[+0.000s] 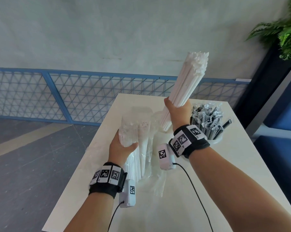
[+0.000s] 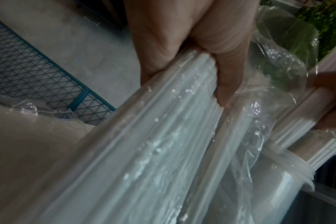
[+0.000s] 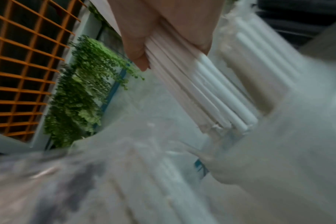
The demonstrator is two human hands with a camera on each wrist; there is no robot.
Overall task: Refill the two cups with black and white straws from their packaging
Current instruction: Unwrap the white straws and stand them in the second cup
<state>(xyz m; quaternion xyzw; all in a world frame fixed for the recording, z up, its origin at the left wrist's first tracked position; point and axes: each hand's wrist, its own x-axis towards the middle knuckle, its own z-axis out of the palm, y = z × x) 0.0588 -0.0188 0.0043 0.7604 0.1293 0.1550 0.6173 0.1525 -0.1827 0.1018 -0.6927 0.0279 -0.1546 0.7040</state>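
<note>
My right hand grips a thick bundle of white straws, held upright and tilted right, its lower ends over a white cup. In the right wrist view the same bundle runs down from my fingers. My left hand holds the clear plastic package of white straws standing on the table; the left wrist view shows my thumb pressed on the wrapped straws. A second cup at the right holds wrapped black straws.
The white table is narrow, with floor to its left and a blue seat to its right. A blue mesh fence runs behind. A fern hangs at the upper right. Loose clear wrap lies by the package.
</note>
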